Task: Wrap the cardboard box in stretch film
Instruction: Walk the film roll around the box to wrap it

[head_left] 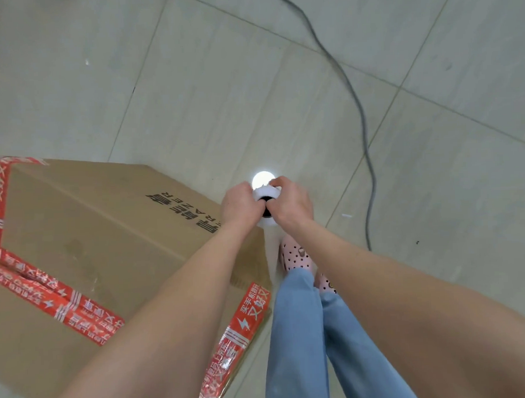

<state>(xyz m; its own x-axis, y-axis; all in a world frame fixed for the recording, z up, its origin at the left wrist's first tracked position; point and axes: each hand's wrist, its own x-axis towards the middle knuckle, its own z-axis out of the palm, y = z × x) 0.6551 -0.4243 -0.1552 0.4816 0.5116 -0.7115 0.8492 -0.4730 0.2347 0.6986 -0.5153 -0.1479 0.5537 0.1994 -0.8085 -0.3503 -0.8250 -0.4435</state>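
A large brown cardboard box (101,228) with red printed tape along its seams and corners stands on the floor at the lower left. Just past its far right corner I hold a white roll of stretch film (265,195) upright, seen end-on with its dark core showing. My left hand (239,204) grips the roll from the left and my right hand (289,202) from the right, fingers curled over its top rim. A pale strip of film (270,252) seems to run down along the box's right edge.
Pale tiled floor (210,90) lies all around. A grey cable (362,112) snakes across the tiles from the top middle down the right side. My legs in blue jeans (304,331) and pink perforated clogs (296,255) stand right beside the box's right edge.
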